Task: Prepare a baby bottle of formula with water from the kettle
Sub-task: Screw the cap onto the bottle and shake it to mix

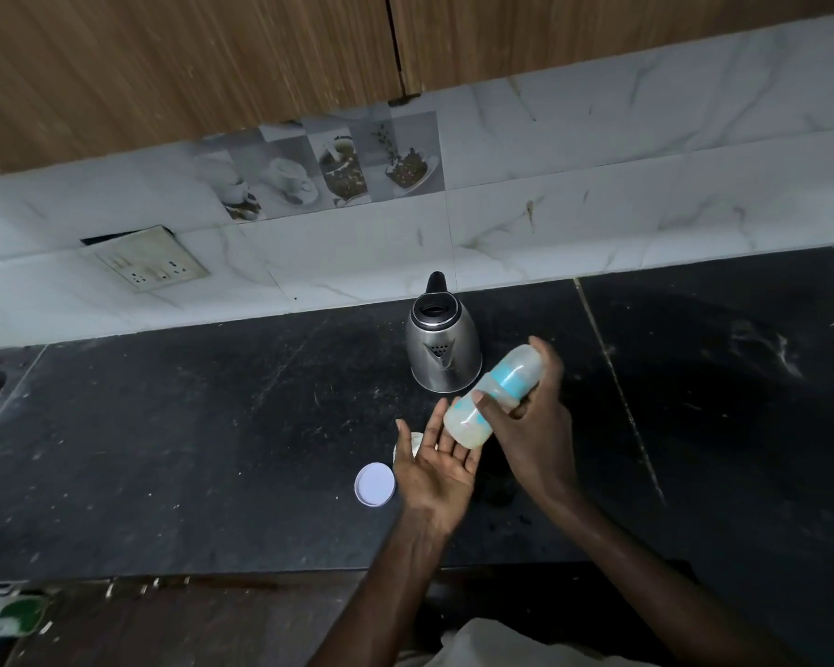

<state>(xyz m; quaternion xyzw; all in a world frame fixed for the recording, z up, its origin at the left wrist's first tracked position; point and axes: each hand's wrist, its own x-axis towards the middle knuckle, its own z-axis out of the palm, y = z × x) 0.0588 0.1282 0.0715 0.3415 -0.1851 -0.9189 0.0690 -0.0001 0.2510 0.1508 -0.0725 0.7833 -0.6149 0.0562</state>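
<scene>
Baby bottle (511, 377) just right of frame centre, tilted: one end up-right, other end down-left. Mid-body sits in right hand (538, 421). Lower end over fingertips of left hand (434, 466); touching or just clear, can't tell.

Right hand wrapped round bottle: thumb (485, 402) across near side, fingers (550, 363) curled behind upper end. Closed hold. Left hand flat, palm up, fingers straight and slightly spread, holding nothing, below-left of bottle.

Bottle: translucent cloudy plastic, turquoise band round middle, whitish contents at lower end. Which end is teat and which is base: can't tell, blurred.

Electric kettle (443, 349) above-left of bottle, upright on counter near the wall. Stainless body, black lid and handle, spout toward camera. Bottle overlaps its lower-right edge in the picture.

White round lid (375, 484) flat on counter, just left of left hand. Small white container (408, 442) mostly hidden behind left hand, just above lid.

Black stone counter (189, 426), scuffed. Marble-look tile wall (598, 209) behind, socket plate (148, 262) at left, strip of cup-picture tiles (319, 170) upper centre. Wood cabinet doors (164, 65) along top.
</scene>
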